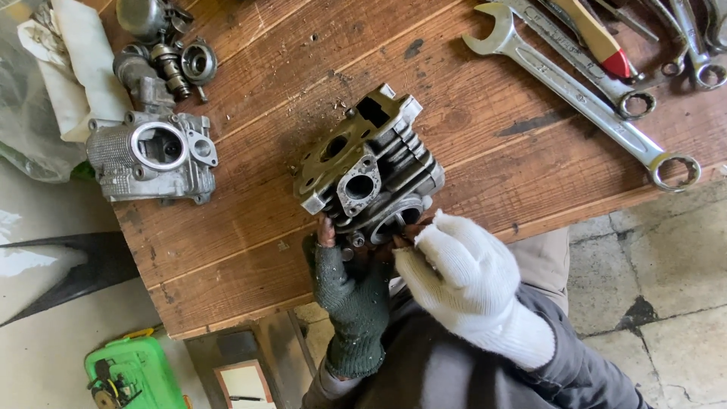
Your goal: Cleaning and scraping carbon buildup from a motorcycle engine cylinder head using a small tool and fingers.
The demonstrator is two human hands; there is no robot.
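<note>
- The finned engine cylinder head (371,170) stood on the wooden workbench (485,144) close to its near edge, directly ahead of both hands and touching them.
- My left hand (350,299), in a dark fingerless glove, reached up from below the near edge, its bare fingertip pressed to the head's lower left corner; it braced the part more than it gripped it.
- My right hand (462,276), in a white knit glove, was bunched at the round port on the head's near face (whether it pinched something small there, I could not tell).
- The head's long axis ran diagonally, from the near left toward the far right corner.
- Both hands were equally close.
- A second grey casting (151,155) lay well apart by the left edge; the spanners (583,95) lay toward the far right corner.
</note>
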